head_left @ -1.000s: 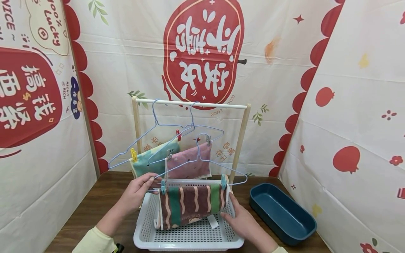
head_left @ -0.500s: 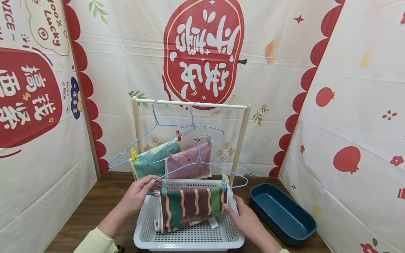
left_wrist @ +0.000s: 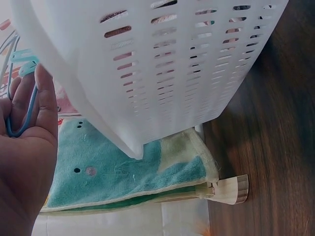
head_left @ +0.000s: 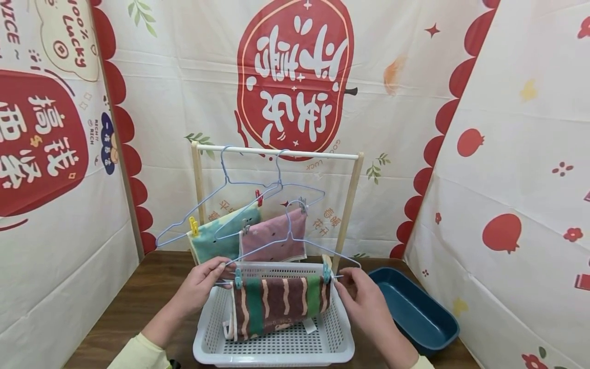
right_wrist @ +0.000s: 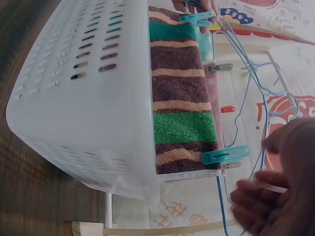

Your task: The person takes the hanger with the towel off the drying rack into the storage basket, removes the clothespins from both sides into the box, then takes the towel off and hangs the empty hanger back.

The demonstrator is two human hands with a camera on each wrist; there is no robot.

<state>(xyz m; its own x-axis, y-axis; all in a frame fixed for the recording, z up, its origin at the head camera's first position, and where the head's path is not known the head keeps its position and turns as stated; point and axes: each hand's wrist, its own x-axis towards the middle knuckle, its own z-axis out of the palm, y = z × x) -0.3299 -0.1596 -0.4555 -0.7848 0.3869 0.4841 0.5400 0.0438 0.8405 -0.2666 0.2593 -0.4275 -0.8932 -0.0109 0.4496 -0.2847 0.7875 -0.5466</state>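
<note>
Blue hanger [head_left: 290, 236] gripped by left hand [head_left: 201, 283]; right hand [head_left: 365, 299] loosely bent alongside.

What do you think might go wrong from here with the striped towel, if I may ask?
The left hand grips one side of the front blue hanger, while the right hand does not plainly hold the other, so a lift now might tip it. The striped towel hangs down into the white basket, so its lower edge could snag coming out. Two teal pegs clip it on; a sharp tug could perhaps loosen one.
</note>
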